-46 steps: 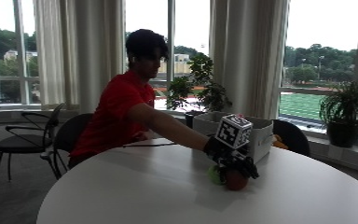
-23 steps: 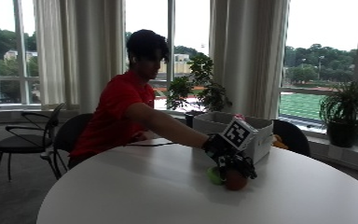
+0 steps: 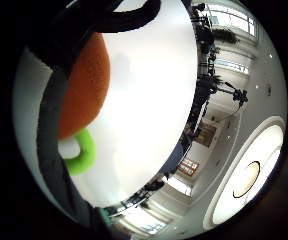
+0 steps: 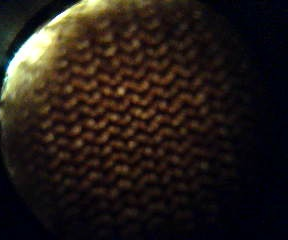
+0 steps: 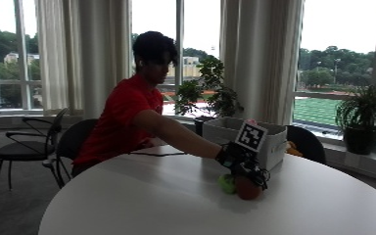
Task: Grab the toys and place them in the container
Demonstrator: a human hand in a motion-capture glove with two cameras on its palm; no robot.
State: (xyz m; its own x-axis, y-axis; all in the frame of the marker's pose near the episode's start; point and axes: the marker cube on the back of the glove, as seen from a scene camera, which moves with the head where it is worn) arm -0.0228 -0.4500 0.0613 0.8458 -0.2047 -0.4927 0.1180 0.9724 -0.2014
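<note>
In the outside view an orange-red knitted toy (image 5: 248,189) with a green part (image 5: 225,183) lies on the round white table (image 5: 142,205). My gloved right hand (image 5: 239,160) is on top of it, fingers curled down over it. The grey container (image 5: 215,133) stands just behind the hand, with something pink (image 5: 250,121) showing at its rim. The little finger side palm view shows the orange toy (image 3: 84,85) and its green ring (image 3: 84,152) resting on the table (image 3: 149,100), a gloved finger across them. Knitted fabric (image 4: 134,130) fills the thumb side palm view.
A flat dark item (image 5: 152,153) lies on the table near the person's chest. A potted plant (image 5: 207,95) stands behind the container, another (image 5: 364,117) on the window ledge. Black chairs (image 5: 32,147) stand at the left, one more (image 5: 305,142) behind the container.
My hand has tipped a little and settled lower onto the orange toy. The toy stays in the same spot on the table.
</note>
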